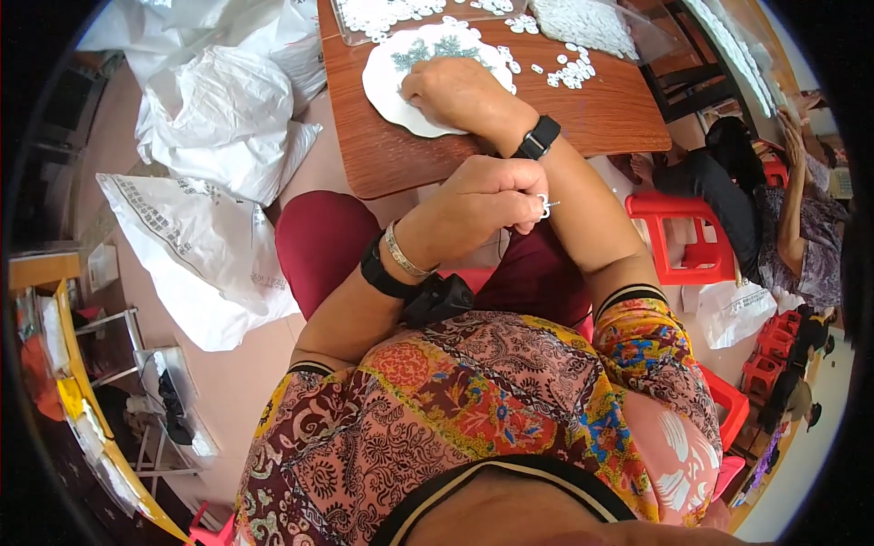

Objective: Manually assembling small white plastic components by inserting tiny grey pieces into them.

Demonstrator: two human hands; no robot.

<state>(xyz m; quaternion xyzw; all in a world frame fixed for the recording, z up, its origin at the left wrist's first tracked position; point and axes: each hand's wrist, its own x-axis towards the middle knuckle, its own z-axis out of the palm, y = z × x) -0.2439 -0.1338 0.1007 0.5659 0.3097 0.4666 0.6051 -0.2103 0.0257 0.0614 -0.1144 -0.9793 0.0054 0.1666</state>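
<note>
A: Holding what, & where?

B: Clamped w/ L hand (505,196) on small white clip (544,208), thumb & fingers together, thin metal pin (556,204) poking out. Nearer than the white plate (387,96) & to its R, just by R forearm (583,196).

A: And w/ R hand (455,91)?

B: Reaching over plate, curled down beside grey metal bits (448,44). Can't tell if pinching any; hidden at the fingertips.

A: Best way to pick?

B: Prob. one bit at a time. If tangled, nudge one off the pile toward plate's near side, then pinch. Keep L grip firm but light, pin pointing away from R forearm; uncross arms before bringing hands together.

A: Edges to mind?

B: Lift over plate's wavy rim, don't drag. Watch bench (601,118) edge just L of plate, also near edge btwn plate & knees (328,237). Avoid clear tray (342,23) just behind plate, loose white pcs (574,68) R of it, & bag of white pcs (587,27) farther back R.

A: Most room?

B: R of plate, near side, over bare wood. Go thru there.
</note>
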